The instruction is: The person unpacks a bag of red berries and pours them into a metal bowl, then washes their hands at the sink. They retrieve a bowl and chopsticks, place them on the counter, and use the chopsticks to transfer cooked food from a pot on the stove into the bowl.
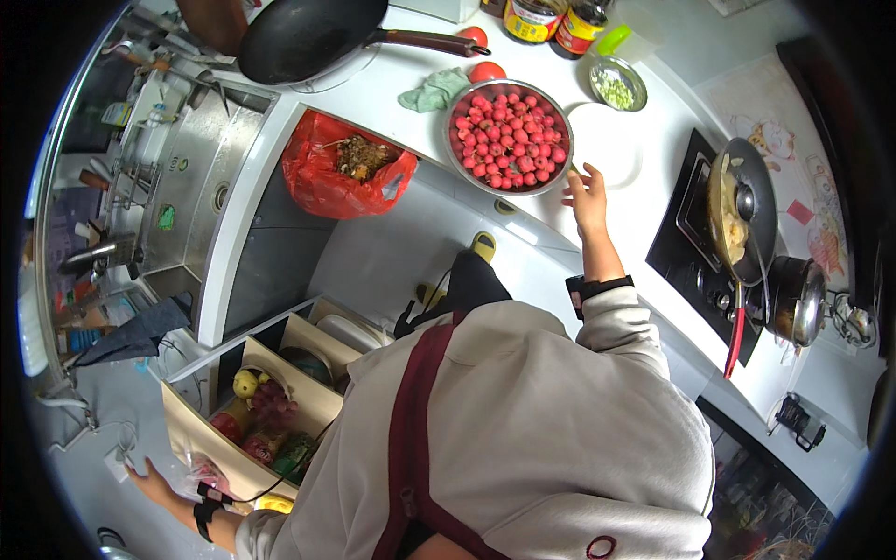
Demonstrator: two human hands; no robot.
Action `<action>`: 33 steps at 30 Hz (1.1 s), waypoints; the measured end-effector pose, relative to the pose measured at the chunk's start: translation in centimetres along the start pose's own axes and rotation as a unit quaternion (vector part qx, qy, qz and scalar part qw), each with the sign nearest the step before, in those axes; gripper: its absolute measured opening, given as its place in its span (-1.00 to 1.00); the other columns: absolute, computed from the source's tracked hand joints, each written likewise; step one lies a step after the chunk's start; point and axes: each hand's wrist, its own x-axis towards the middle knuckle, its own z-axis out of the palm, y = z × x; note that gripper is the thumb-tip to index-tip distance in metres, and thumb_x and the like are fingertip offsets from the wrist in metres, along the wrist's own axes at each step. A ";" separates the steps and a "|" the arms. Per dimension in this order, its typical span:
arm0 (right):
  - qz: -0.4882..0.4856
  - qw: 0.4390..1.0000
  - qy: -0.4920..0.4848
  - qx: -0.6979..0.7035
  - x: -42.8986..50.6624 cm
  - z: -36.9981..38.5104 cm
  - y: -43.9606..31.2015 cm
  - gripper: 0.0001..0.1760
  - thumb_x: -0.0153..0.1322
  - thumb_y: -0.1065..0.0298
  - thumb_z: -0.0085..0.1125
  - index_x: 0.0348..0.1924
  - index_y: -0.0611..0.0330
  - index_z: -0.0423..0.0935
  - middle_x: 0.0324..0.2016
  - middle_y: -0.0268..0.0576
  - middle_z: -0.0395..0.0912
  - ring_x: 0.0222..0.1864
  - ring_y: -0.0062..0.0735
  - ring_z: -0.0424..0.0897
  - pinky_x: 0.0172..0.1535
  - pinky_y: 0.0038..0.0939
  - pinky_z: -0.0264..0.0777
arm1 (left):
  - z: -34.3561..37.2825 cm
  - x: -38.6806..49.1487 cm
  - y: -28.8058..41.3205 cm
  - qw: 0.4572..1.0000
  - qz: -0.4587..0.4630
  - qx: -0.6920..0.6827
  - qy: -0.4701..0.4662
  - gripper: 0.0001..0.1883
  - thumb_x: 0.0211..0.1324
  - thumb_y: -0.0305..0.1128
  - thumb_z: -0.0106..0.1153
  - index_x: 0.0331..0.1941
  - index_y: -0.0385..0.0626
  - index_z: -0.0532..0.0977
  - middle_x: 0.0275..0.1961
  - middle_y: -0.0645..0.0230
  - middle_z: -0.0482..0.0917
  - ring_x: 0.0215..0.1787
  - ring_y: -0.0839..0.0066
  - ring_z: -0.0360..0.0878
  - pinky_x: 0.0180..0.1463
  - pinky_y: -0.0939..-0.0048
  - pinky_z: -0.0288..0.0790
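Note:
A stainless steel bowl point(453, 159) full of red hawthorn berries point(511, 140) stands near the counter's edge. My right hand point(588, 196) is beside its rim, fingers spread with nothing held; whether a fingertip touches the rim I cannot tell. Just beyond the fingers lies a white plate point(609, 147) on the white counter. At the lower left my left hand point(150, 484) reaches out with its fingers apart and nothing in it. It is nearest to a small white plate with a cord point(117, 465); contact is unclear. Below it are drawers point(183, 437) holding fruit point(273, 406) and packages.
A black frying pan point(308, 42), tomatoes point(486, 71), a green cloth point(435, 91) and sauce jars point(532, 21) stand along the counter. A wok point(759, 210) with food sits on the stove. A red waste bag point(308, 175) hangs below the counter by the sink point(203, 161).

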 end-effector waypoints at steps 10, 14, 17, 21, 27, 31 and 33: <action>0.223 0.925 -0.234 0.197 0.5 1.4 -1.1 -0.50 0.35 0.18 0.09 0.02 0.23 0.13 -0.39 -0.09 0.47 -0.59 -0.44 0.54 -0.56 -0.49 0.51 | -4.9 -16.6 69.5 0.659 0.546 -0.450 -0.254 -0.74 -0.02 -0.25 0.17 -0.22 -0.07 0.52 -0.23 0.25 0.53 -0.14 0.28 0.47 -0.08 0.29 0.34; 0.271 0.895 -0.285 0.210 0.9 1.0 -1.1 -0.53 0.35 0.22 0.08 -0.01 0.25 0.16 -0.30 -0.05 0.47 -0.51 -0.38 0.57 -0.50 -0.46 0.54 | -5.9 -23.4 78.6 0.660 0.624 -0.372 -0.190 -0.71 -0.15 -0.18 0.23 -0.34 -0.05 0.47 -0.36 0.34 0.44 -0.25 0.32 0.45 -0.22 0.29 0.35; 0.280 0.887 -0.297 0.214 1.0 0.8 -1.2 -0.47 0.34 0.23 0.09 0.06 0.26 0.12 -0.21 -0.04 0.44 -0.46 -0.33 0.57 -0.46 -0.44 0.54 | -4.5 -24.4 80.2 0.677 0.637 -0.327 -0.170 -0.74 -0.17 -0.18 0.23 -0.44 -0.04 0.43 -0.41 0.37 0.40 -0.30 0.35 0.44 -0.27 0.32 0.34; 0.284 0.891 -0.297 0.195 1.3 0.6 -1.0 -0.32 0.31 0.17 0.14 0.15 0.23 0.03 -0.15 -0.03 0.40 -0.44 -0.32 0.55 -0.46 -0.42 0.51 | -3.1 -24.2 80.3 0.649 0.629 -0.395 -0.165 -0.81 -0.12 -0.25 0.21 -0.51 -0.05 0.43 -0.45 0.39 0.42 -0.34 0.37 0.46 -0.30 0.33 0.35; 0.123 0.979 -0.164 0.007 0.5 -0.7 -1.6 -0.32 0.27 0.19 0.23 0.13 0.24 0.13 -0.47 -0.21 0.39 -0.56 -0.50 0.43 -0.53 -0.49 0.40 | -2.1 -18.9 76.1 0.657 0.441 -0.521 -0.319 -0.86 0.00 -0.33 0.17 -0.43 -0.13 0.49 -0.42 0.32 0.51 -0.38 0.32 0.50 -0.33 0.38 0.36; -0.172 0.969 -0.029 -0.176 -0.3 -0.8 -3.6 -0.57 0.24 0.42 0.23 -0.05 0.22 0.36 -0.58 -0.28 0.38 -0.56 -0.52 0.42 -0.50 -0.51 0.34 | 3.4 -12.3 71.9 0.736 0.325 -0.503 -0.315 -0.83 0.00 -0.34 0.17 -0.32 -0.13 0.51 -0.32 0.31 0.56 -0.30 0.38 0.54 -0.22 0.43 0.40; -0.276 0.932 -0.064 -0.225 -0.2 0.5 -4.6 -0.62 0.24 0.44 0.24 -0.10 0.23 0.41 -0.54 -0.28 0.39 -0.54 -0.54 0.40 -0.46 -0.54 0.35 | 7.1 -9.7 70.5 0.763 0.353 -0.450 -0.303 -0.82 0.03 -0.35 0.14 -0.27 -0.12 0.51 -0.27 0.29 0.58 -0.25 0.36 0.55 -0.17 0.41 0.40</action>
